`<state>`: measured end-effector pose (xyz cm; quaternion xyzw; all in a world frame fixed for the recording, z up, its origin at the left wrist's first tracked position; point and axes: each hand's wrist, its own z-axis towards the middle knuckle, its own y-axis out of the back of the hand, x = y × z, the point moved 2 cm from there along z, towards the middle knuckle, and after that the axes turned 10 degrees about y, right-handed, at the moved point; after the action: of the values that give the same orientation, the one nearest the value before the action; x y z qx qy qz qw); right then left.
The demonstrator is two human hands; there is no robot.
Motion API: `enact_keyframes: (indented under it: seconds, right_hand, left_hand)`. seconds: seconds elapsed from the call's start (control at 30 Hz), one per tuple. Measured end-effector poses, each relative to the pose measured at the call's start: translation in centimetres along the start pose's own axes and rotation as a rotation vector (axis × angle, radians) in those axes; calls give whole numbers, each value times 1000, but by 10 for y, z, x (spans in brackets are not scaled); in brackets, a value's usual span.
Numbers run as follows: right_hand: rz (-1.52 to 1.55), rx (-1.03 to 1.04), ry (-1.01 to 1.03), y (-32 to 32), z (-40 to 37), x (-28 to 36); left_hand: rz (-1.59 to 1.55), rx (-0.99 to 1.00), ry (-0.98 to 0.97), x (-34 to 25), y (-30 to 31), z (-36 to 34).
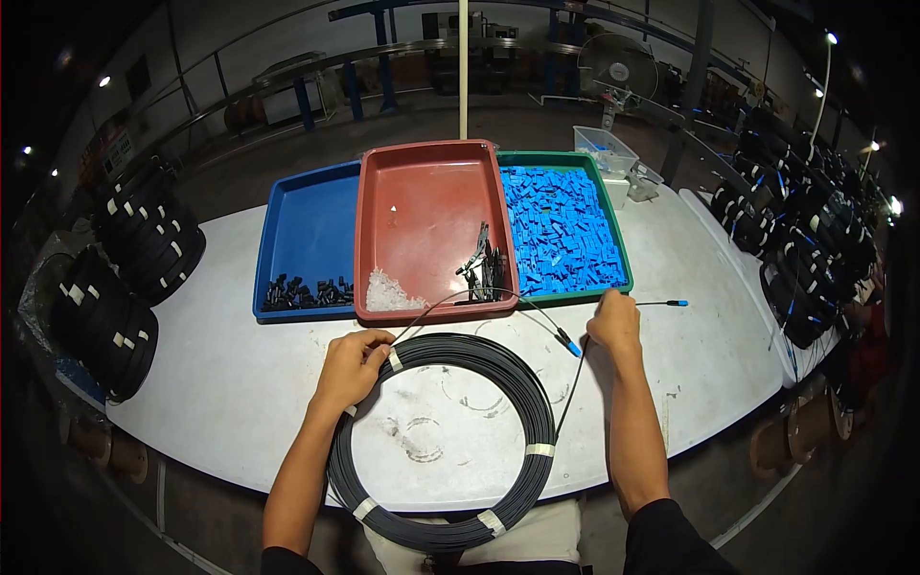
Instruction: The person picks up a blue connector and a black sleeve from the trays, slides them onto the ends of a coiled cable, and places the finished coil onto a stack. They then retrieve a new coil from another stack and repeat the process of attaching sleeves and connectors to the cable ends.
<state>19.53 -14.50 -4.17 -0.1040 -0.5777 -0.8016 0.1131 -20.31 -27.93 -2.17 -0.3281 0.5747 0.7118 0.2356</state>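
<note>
A coil of black cable (436,347), bound with pale tape bands, lies at the table's front edge and overhangs it a little. My left hand (353,372) is closed on the coil's upper left side, thumb close to a tape band (395,360). To the right, my right hand (615,324) pinches a loose cable end (572,393) that runs up from the coil. Beyond those fingers the end sticks out to the right, tipped with a blue connector (678,303). Another blue-tipped connector (572,347) hangs on a cable arching over the coil, just left of my right hand.
Behind the coil stand a blue tray (309,216) with black parts, a red tray (431,192) with clear and black pieces, and a green tray (618,230) full of blue connectors. Stacked cable coils (115,316) stand left, more coils (800,278) right. A clear bin (604,149) sits behind.
</note>
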Motion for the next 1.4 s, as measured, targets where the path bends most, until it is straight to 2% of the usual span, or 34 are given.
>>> enact_keyframes:
  seconds: [0.07,0.13,0.17,0.23,0.37,0.47,0.5,0.53,0.6,0.63,0.7,0.73,0.8,0.9,1.07,1.17,1.27,1.3,1.37,1.4]
  right_hand:
    - [9,-7,13,-5,3,-6]
    - [17,-12,26,-9,3,-8]
    - [57,-31,18,-11,4,-7]
    - [99,-53,14,-11,6,-8]
    - [207,27,-62,-11,10,-17]
    - [257,-141,-137,-23,13,-31]
    - [254,-145,-140,-20,12,-33]
    - [396,-204,-212,-16,11,-35]
    - [686,-293,-344,-16,15,-40]
    - [1022,-113,-467,-10,14,-41]
    - [1373,-25,-469,-19,18,-53]
    - [1371,-25,-468,-18,20,-55]
    - [1909,-218,-866,-15,18,-55]
    - [1955,-294,-908,-4,17,-49]
    - [1977,-359,-910,-11,20,-63]
    - [2139,-355,-995,0,17,-60]
    - [2153,-634,-927,5,17,-61]
    - [2149,-634,-932,2,16,-60]
    - [1983,-760,-600,3,15,-58]
    - [1899,-786,-523,8,15,-47]
  left_hand:
    - [19,-3,-3,0,1,-1]
    - [-112,149,109,4,1,-3]
    - [-112,148,112,8,1,-3]
    - [-170,157,39,14,-1,0]
    - [-186,202,-47,7,1,2]
    - [-221,201,-58,1,-1,1]
    - [-235,157,-136,-1,-2,0]
    - [-247,113,-214,-3,-1,-1]
    - [-170,127,-231,-5,0,-3]
    - [-96,140,-243,-6,-1,-4]
    - [-85,184,-251,-8,-3,-5]
    - [14,201,-267,-8,-3,-4]
    - [114,217,-282,-10,-2,-3]
    - [117,257,-262,-10,-2,-4]
    - [199,218,-295,-12,-3,-6]
    - [197,210,-291,-11,-5,-7]
    - [211,181,-328,-8,-6,-7]
    - [211,185,-325,-8,-5,-8]
    - [224,193,-296,-11,-5,-8]
    - [222,193,-300,-13,-5,-8]
